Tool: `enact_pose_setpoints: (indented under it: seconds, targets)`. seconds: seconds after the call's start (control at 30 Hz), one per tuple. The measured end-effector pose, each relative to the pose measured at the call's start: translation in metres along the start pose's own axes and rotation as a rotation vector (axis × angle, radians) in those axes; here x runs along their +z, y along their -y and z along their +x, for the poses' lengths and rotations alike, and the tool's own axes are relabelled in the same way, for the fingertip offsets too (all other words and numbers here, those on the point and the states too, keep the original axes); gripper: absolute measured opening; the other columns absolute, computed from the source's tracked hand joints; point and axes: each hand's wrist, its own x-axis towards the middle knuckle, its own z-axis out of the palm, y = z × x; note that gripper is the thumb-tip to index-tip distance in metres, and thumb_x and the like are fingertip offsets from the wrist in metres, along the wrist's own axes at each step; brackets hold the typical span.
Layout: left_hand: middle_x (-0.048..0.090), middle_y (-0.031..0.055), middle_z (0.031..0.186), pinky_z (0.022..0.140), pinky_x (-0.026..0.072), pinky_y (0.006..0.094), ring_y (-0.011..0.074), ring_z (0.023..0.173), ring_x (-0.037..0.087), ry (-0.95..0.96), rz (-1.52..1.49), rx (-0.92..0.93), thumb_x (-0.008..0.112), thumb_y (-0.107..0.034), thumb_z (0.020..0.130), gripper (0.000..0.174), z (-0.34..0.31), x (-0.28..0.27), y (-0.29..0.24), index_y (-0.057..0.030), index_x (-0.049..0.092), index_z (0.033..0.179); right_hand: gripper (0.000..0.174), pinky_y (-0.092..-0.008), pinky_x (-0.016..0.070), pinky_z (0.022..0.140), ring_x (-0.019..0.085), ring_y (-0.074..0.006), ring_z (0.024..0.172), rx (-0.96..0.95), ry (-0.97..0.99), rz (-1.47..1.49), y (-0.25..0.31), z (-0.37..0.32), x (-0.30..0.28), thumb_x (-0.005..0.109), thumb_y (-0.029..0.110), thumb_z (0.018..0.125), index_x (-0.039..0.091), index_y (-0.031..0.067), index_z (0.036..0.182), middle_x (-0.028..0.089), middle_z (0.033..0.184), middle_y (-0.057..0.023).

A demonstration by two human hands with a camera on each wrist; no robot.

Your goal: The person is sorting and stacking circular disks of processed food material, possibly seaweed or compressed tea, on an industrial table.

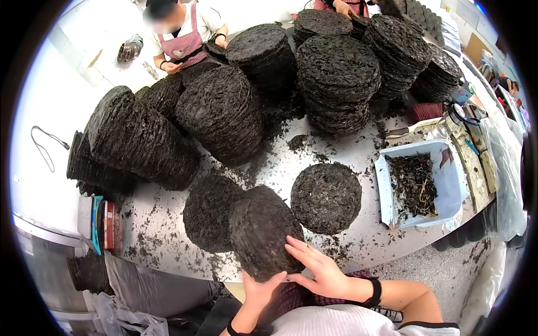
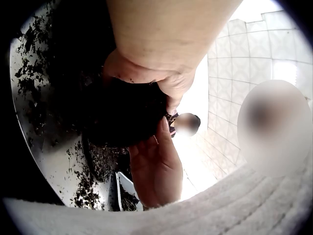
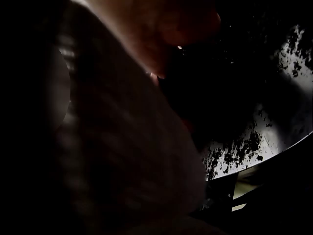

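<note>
A dark round cake of dried seaweed (image 1: pixel 263 229) is tilted up at the table's near edge. My left hand (image 1: pixel 260 294) grips its near edge, thumb showing and the other fingers hidden by the cake. On the cake's right side, my right hand (image 1: pixel 322 274) rests with straight fingers. In the left wrist view the cake (image 2: pixel 122 112) is a black mass between both hands. The right wrist view is mostly dark. A second round seaweed cake (image 1: pixel 210 213) lies flat on the left, partly covered, and a third (image 1: pixel 326 197) lies flat on the right.
Tall stacks of round seaweed (image 1: pixel 338 84) fill the back and left of the metal table (image 1: pixel 370 249). On the right stands a light blue bin (image 1: pixel 453 193) with seaweed scraps. A person in an apron (image 1: pixel 190 36) works across the table. A scale-like stand (image 1: pixel 98 224) sits left.
</note>
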Motion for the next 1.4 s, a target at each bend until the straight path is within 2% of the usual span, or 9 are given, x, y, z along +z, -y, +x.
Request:
enact_pose_setpoints:
  seconds: [0.2, 0.43, 0.57, 0.7, 0.87, 1.07, 1.17, 1.27, 1.4]
  targets:
    - [0.052, 0.0108, 0.123, 0.098, 0.0426, 0.0357, 0.0215, 0.111, 0.052, -0.058, -0.043, -0.075, 0.077, 0.002, 0.071, 0.071, -0.002, -0.02, 0.008, 0.0006, 0.04, 0.131, 0.041, -0.0331, 0.0509, 0.085, 0.064, -0.0281, 0.1, 0.353, -0.233, 0.156, -0.01, -0.007, -0.012, 0.056, 0.006, 0.09, 0.049, -0.0028, 0.13, 0.063, 0.118, -0.0163]
    - [0.052, 0.0109, 0.124, 0.099, 0.042, 0.0374, 0.0235, 0.112, 0.053, -0.055, -0.188, -0.135, 0.075, 0.003, 0.073, 0.073, -0.005, -0.026, 0.005, -0.0003, 0.037, 0.135, 0.059, -0.0348, 0.0242, 0.113, 0.031, -0.0238, 0.136, 0.522, -0.974, 0.452, -0.071, -0.011, -0.036, 0.056, 0.012, 0.094, 0.027, 0.001, 0.144, 0.031, 0.148, -0.0153]
    - [0.052, 0.011, 0.124, 0.099, 0.042, 0.0372, 0.0233, 0.111, 0.054, -0.047, -0.15, -0.134, 0.075, 0.002, 0.073, 0.073, -0.008, -0.025, 0.014, 0.0002, 0.037, 0.135, 0.056, -0.0396, 0.0313, 0.109, 0.04, -0.0284, 0.13, 0.201, -0.218, 0.235, -0.033, -0.016, -0.022, 0.067, 0.014, 0.085, 0.045, 0.0025, 0.135, 0.044, 0.139, -0.0155]
    - [0.055, 0.0127, 0.124, 0.098, 0.0469, 0.0397, 0.0265, 0.112, 0.057, -0.047, -0.254, -0.157, 0.081, -0.008, 0.069, 0.077, -0.005, -0.007, 0.001, 0.0015, 0.04, 0.133, 0.049, -0.0424, 0.0397, 0.103, 0.047, -0.0347, 0.126, -0.09, -0.016, -0.029, 0.004, 0.007, -0.005, 0.066, 0.014, 0.084, 0.053, 0.0033, 0.13, 0.044, 0.141, -0.0183]
    - [0.054, 0.0136, 0.125, 0.098, 0.047, 0.0412, 0.0285, 0.113, 0.056, -0.058, -0.288, -0.15, 0.081, -0.013, 0.071, 0.077, -0.006, -0.008, -0.002, 0.0013, 0.039, 0.134, 0.043, -0.0343, 0.051, 0.091, 0.06, -0.0301, 0.111, -0.227, -0.056, -0.253, 0.007, 0.011, -0.001, 0.066, 0.014, 0.084, 0.056, 0.0033, 0.125, 0.057, 0.128, -0.0157]
    - [0.049, 0.0117, 0.129, 0.103, 0.0414, 0.0429, 0.0275, 0.118, 0.051, -0.073, -0.256, -0.126, 0.082, -0.015, 0.07, 0.084, -0.011, -0.012, 0.003, -0.0014, 0.034, 0.138, 0.032, -0.0276, 0.0505, 0.08, 0.063, -0.0145, 0.085, 0.325, -0.519, 0.292, -0.017, -0.006, -0.031, 0.054, 0.015, 0.096, 0.056, -0.0012, 0.124, 0.066, 0.112, -0.0093]
    - [0.048, 0.0107, 0.13, 0.104, 0.04, 0.0432, 0.0271, 0.12, 0.049, -0.093, -0.241, -0.161, 0.082, -0.014, 0.07, 0.086, -0.012, -0.016, 0.004, -0.0024, 0.033, 0.139, 0.035, -0.0285, 0.0446, 0.09, 0.056, -0.015, 0.104, 0.549, -0.956, 0.763, -0.061, -0.008, -0.052, 0.052, 0.014, 0.097, 0.051, 0.0007, 0.13, 0.06, 0.119, -0.0101]
    - [0.049, 0.0103, 0.129, 0.104, 0.0405, 0.0426, 0.0271, 0.119, 0.05, -0.107, -0.238, -0.17, 0.082, -0.012, 0.069, 0.086, -0.013, -0.017, 0.004, -0.0028, 0.033, 0.139, 0.044, -0.0307, 0.0392, 0.098, 0.048, -0.0169, 0.118, 0.514, -1.146, 0.439, -0.08, -0.011, -0.05, 0.053, 0.013, 0.096, 0.042, 0.0009, 0.136, 0.051, 0.131, -0.0108]
    - [0.049, 0.0103, 0.128, 0.104, 0.0408, 0.0416, 0.0269, 0.118, 0.051, -0.107, -0.234, -0.176, 0.081, -0.009, 0.068, 0.086, -0.016, -0.012, 0.002, -0.0029, 0.034, 0.139, 0.054, -0.0374, 0.0351, 0.106, 0.045, -0.0256, 0.126, 0.255, -0.448, 0.279, -0.039, -0.016, -0.035, 0.062, 0.012, 0.088, 0.042, 0.0037, 0.137, 0.046, 0.137, -0.0133]
